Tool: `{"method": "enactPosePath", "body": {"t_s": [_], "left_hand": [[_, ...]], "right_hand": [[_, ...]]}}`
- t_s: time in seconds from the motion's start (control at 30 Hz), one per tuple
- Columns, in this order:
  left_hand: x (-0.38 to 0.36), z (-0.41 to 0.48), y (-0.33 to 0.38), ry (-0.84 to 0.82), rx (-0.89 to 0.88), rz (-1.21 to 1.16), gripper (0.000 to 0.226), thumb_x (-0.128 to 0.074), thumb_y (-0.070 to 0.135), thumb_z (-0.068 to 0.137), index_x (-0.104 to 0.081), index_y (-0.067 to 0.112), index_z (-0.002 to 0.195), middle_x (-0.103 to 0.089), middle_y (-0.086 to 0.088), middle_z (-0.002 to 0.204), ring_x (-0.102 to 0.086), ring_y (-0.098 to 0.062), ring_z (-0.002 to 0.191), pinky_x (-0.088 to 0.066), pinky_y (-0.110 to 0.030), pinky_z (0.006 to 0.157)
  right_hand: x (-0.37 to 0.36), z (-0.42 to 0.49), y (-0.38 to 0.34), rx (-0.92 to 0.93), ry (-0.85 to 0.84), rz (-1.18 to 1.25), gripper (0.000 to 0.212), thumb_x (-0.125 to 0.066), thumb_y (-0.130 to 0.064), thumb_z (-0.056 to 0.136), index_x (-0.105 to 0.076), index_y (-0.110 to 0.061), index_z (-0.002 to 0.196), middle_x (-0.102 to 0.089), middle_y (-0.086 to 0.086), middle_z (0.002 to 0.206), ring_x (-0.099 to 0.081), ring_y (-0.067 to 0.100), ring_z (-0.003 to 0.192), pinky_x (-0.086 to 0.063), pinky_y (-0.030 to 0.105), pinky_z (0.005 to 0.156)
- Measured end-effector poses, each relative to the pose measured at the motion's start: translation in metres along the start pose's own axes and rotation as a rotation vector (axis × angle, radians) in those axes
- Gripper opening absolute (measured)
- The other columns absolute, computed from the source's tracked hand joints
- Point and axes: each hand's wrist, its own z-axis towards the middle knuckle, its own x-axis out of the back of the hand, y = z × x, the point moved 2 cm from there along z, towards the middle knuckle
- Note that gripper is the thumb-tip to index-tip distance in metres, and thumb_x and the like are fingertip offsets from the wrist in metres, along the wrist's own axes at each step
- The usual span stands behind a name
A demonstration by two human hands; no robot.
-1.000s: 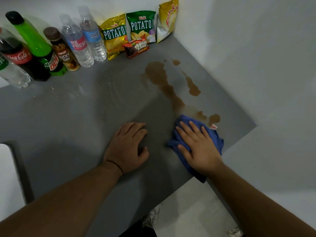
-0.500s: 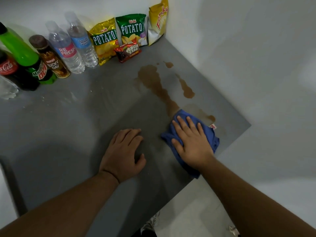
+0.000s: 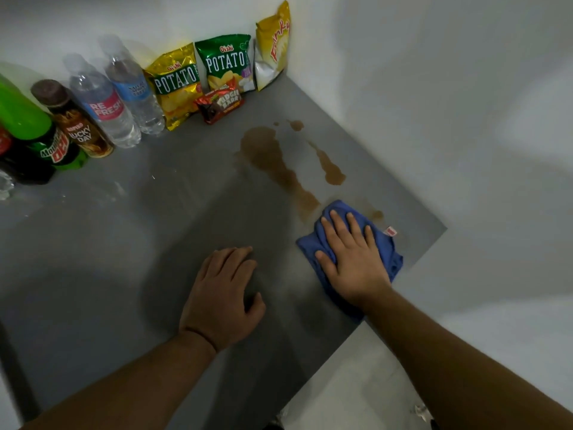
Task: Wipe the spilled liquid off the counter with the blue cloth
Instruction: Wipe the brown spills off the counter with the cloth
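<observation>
Blue cloth (image 3: 384, 259), soft and limp, is pressed flat under the right hand (image 3: 353, 262), fingers (image 3: 339, 225) spread; brown spill (image 3: 273, 156) lies at 11 o'clock; left hand (image 3: 223, 296) rests open on the desk (image 3: 124, 259), holding nothing.

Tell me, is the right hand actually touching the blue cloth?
Touching. The head view shows the right hand lying flat on the blue cloth, fingers spread over it, pressing it onto the counter.

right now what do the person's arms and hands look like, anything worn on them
Both are bare: no gloves or rings show on the left hand or the right hand, and no sleeves reach the forearms in view. The left wrist carries only a thin dark line, perhaps a slim band or a crease; it cannot be told which. The right wrist has no watch or strap.
</observation>
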Motion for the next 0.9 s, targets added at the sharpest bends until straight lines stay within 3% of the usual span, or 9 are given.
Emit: {"method": "enactPosePath", "body": {"t_s": [0.1,0.23,0.4,0.53,0.67,0.77,0.9], "left_hand": [[-0.001,0.001,-0.001,0.014,-0.009,-0.011,0.052,-0.069,0.037,0.076,-0.066,0.012,0.122,-0.057,-0.01,0.146,-0.051,-0.037,0.133,-0.04,-0.055,0.115],[-0.004,0.001,-0.003,0.024,-0.026,-0.021,0.053,-0.067,0.039,0.076,-0.064,0.012,0.122,-0.056,-0.01,0.146,-0.051,-0.038,0.132,-0.04,-0.057,0.115],[-0.007,0.002,-0.004,0.025,-0.026,-0.015,0.054,-0.065,0.04,0.076,-0.064,0.013,0.123,-0.056,-0.01,0.145,-0.05,-0.037,0.132,-0.042,-0.058,0.112],[-0.007,0.002,-0.005,0.008,-0.015,-0.001,0.055,-0.066,0.043,0.076,-0.063,0.015,0.124,-0.056,-0.009,0.144,-0.05,-0.036,0.13,-0.044,-0.058,0.11],[-0.01,0.002,-0.005,0.025,-0.019,-0.008,0.056,-0.066,0.043,0.077,-0.064,0.015,0.124,-0.056,-0.008,0.144,-0.051,-0.036,0.129,-0.04,-0.056,0.112],[-0.011,0.001,-0.006,0.047,-0.02,-0.011,0.054,-0.065,0.046,0.079,-0.063,0.016,0.124,-0.056,-0.006,0.143,-0.051,-0.034,0.128,-0.041,-0.054,0.112],[-0.007,0.006,-0.003,0.08,0.014,-0.007,0.049,-0.065,0.048,0.081,-0.066,0.017,0.12,-0.06,-0.004,0.137,-0.055,-0.032,0.122,-0.044,-0.052,0.108]], "right_hand": [[-0.004,-0.029,0.019,0.058,-0.015,-0.038,0.065,-0.014,-0.065,0.105,0.0,-0.039,0.163,0.003,-0.014,0.171,0.01,0.014,0.158,-0.002,0.052,0.127],[0.01,-0.019,0.051,-0.084,-0.017,-0.036,0.071,-0.01,-0.07,0.1,0.0,-0.039,0.163,0.005,-0.014,0.17,0.011,0.014,0.157,0.006,0.048,0.127],[0.016,0.02,0.028,-0.215,-0.012,-0.005,0.077,-0.005,-0.071,0.098,0.007,-0.033,0.163,0.018,-0.009,0.169,0.019,0.021,0.156,0.009,0.05,0.126],[0.006,-0.004,0.008,-0.044,-0.042,0.006,0.07,-0.009,-0.068,0.101,0.009,-0.038,0.162,0.017,-0.012,0.169,0.023,0.016,0.155,0.012,0.046,0.126],[0.008,-0.034,0.037,0.056,-0.051,-0.032,0.065,-0.016,-0.066,0.103,0.005,-0.044,0.16,0.009,-0.019,0.169,0.012,0.011,0.157,0.008,0.044,0.127],[0.018,-0.02,0.064,-0.036,-0.028,-0.024,0.068,-0.012,-0.068,0.1,-0.001,-0.041,0.161,0.003,-0.015,0.17,0.012,0.012,0.157,0.013,0.042,0.125],[0.02,0.024,0.058,-0.173,-0.022,0.023,0.075,-0.005,-0.071,0.096,0.004,-0.037,0.162,0.015,-0.013,0.168,0.02,0.014,0.154,0.009,0.047,0.126]]}}
